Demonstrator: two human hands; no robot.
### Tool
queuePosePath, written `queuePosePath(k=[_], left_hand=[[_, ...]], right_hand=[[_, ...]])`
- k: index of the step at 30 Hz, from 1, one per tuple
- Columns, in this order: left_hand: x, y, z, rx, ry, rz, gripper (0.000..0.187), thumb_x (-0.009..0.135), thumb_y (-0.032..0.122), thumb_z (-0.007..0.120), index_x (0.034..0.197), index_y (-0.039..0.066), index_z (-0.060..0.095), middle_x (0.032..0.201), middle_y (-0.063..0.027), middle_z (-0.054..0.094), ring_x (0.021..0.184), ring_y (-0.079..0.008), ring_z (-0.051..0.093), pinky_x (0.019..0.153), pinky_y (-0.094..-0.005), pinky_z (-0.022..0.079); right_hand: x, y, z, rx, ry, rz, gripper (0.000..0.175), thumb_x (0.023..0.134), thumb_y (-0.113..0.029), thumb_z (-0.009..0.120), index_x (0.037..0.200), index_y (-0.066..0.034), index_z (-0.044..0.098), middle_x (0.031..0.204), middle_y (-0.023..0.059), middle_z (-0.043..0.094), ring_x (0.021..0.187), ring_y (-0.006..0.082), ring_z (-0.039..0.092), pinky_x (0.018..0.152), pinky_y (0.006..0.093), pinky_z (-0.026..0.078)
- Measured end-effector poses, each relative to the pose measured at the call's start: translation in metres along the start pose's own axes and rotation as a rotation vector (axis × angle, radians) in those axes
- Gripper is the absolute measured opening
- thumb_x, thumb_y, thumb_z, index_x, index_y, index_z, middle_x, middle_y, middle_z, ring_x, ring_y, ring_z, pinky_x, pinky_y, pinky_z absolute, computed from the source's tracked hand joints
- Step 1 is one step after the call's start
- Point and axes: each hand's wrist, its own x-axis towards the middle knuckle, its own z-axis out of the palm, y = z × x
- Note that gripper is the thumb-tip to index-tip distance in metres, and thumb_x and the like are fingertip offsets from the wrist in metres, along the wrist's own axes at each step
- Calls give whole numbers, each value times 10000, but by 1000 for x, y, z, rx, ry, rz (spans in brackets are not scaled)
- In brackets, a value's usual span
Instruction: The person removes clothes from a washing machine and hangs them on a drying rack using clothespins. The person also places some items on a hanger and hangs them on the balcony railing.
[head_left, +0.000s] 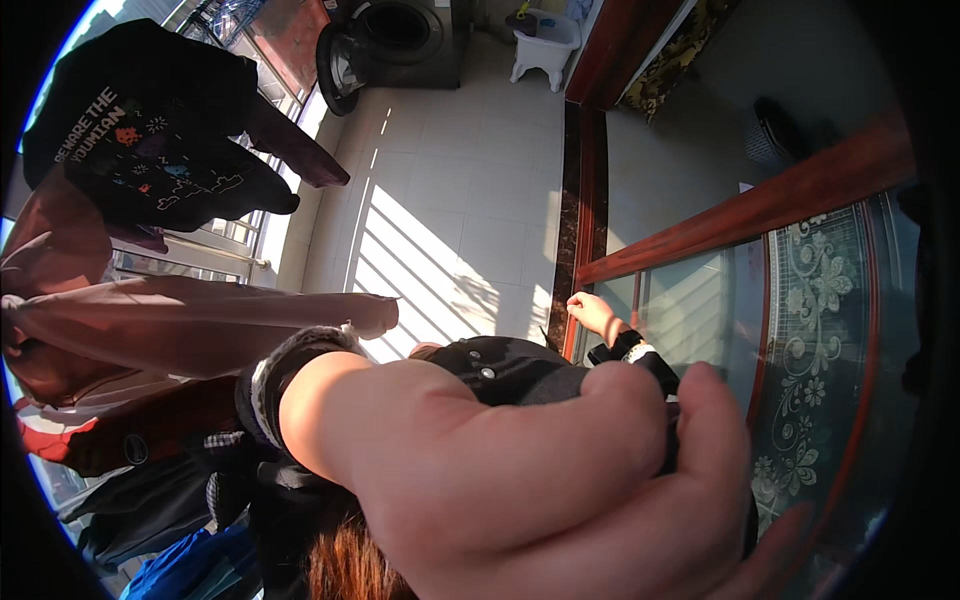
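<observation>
My left hand (540, 465) fills the lower middle, very close to the camera. Its bent fingers reach right, with a gap between two fingertips; some fingers run toward the lower edge, so whether they hold anything is hidden. A dark, grey-edged cuff (262, 390) rings that wrist. Farther down, my right hand (598, 313) is loosely closed beside the red-brown wooden frame of a glass door (675, 236), with nothing visible in it. Contact with the frame cannot be made out. Dark and white bands (637, 349) circle the right wrist. Between the arms shows my black garment (502, 364) with snaps.
On the left hang a black printed sweatshirt (165, 135), a pinkish garment (225, 315) and blue cloth (184, 566). A front-loading washing machine (420, 52) with its door swung out stands ahead, near a white footed tub (546, 51). Sunlight stripes the tiled floor (487, 172).
</observation>
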Motion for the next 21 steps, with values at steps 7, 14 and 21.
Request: queuePosePath(k=[7,14,21], left_hand=[[36,-154,101,-233,44,132,334,867,359,641,1106,134,581,1025,-88,680,729,-181,579,577,-277,485],[56,-308,170,-372,135,136,390,848,430,657,1058,107,597,1048,-101,669,681,-183,535,521,-287,472],[5,-485,207,-413,368,-278,323,840,345,635,1013,73,608,996,-101,654,651,-181,523,482,-282,453]], right_hand=[[58,11,-30,340,-22,202,257,896,-200,628,1048,8,618,849,70,662,774,153,619,721,305,505],[178,-33,-120,375,49,381,192,905,-199,595,985,-25,616,813,33,631,739,125,599,678,279,494],[329,-63,-228,468,75,237,167,930,-141,561,1044,-23,595,921,43,635,806,114,613,739,266,493]])
